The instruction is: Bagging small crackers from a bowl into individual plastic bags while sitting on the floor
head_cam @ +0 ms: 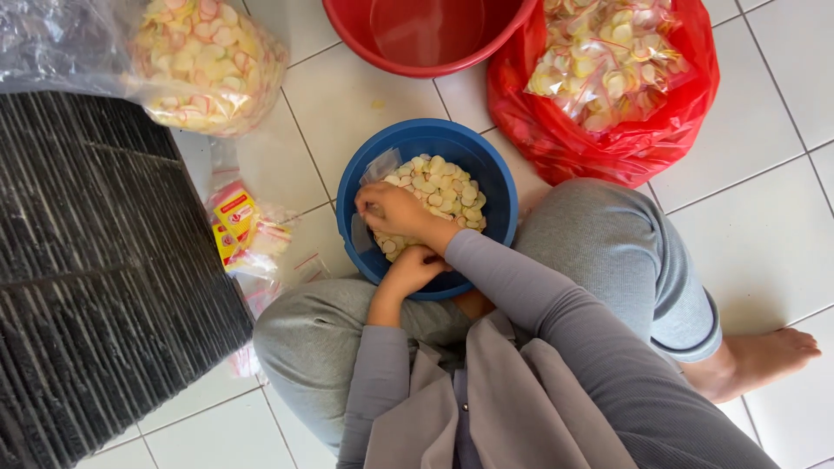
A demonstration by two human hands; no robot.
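A: Obs. 1, nearest: left hand [415, 269] rests on the blue bowl [495, 174] near rim; fingers tucked under, cannot tell its grip.

B: Right hand [395, 211]?

A: Inside the bowl, closed around a small clear bag [380, 165], on the chips [443, 193].

B: Handling?

A: Judged: chips light, brittle, scoop loosely; bag thin, slippery, pinch at its mouth.

B: Look?

A: Pale, round, thin. Bowl sits on tile [764, 95] between the knees. Beyond: red tub [347, 26], red sack [608, 143] of packets.
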